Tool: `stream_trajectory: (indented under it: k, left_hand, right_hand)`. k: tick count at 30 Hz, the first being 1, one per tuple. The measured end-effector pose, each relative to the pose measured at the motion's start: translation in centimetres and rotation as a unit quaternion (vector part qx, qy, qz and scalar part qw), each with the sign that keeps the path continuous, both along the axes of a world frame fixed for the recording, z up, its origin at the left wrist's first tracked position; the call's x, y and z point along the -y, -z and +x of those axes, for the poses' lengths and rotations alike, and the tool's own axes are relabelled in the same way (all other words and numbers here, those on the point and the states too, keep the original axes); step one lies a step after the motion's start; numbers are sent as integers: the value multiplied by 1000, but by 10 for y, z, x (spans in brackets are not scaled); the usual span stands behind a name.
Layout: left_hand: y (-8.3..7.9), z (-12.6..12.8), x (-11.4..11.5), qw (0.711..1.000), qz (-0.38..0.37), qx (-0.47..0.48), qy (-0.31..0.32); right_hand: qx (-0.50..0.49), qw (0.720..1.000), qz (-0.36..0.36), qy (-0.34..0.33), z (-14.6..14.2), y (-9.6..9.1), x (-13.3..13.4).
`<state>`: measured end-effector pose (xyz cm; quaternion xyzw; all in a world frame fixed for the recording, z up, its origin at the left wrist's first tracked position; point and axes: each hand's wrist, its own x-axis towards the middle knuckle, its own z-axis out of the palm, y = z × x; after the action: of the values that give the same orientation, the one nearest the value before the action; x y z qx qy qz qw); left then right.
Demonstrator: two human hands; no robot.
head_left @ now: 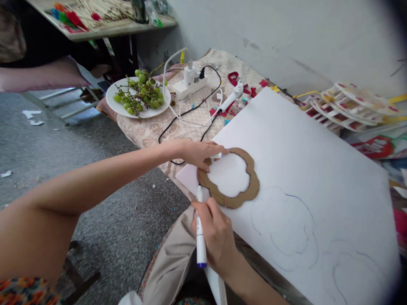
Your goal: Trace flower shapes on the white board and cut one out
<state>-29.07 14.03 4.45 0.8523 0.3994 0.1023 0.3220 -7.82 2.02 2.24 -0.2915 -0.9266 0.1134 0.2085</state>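
A brown cardboard ring [251, 186] with a wavy, flower-like outline lies flat on a large white board [286, 140]. My left hand [199, 154] presses its upper left part down, thumb and fingers on the cardboard. A small white piece, perhaps a marker cap [216, 156], shows between those fingers. My right hand [218, 233] grips a white marker [201, 237] with a blue end. Its tip touches the ring's left outer edge. Farther right on the board are faint wavy outlines [286, 228] in blue, similar in shape to the ring.
Behind the board, a cloth-covered table [140, 127] bears a plate [111, 101] of grapes, a power strip [189, 87] with cables, a white glue-gun-like tool [232, 97] and red scraps. White slatted pieces [343, 106] stand at right. Another person's leg [41, 76] is at upper left.
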Motion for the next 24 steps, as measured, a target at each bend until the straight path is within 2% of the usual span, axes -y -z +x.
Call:
stream_trajectory:
  k: [9, 24]
  left_hand:
    - [0, 0, 0, 1000, -7, -5, -4]
    - [-4, 0, 2, 1000, -6, -17, -4]
  right_hand:
    - [8, 998, -54, -28, 19, -10, -9]
    - [-35, 994, -101, -24, 37, -16, -8]
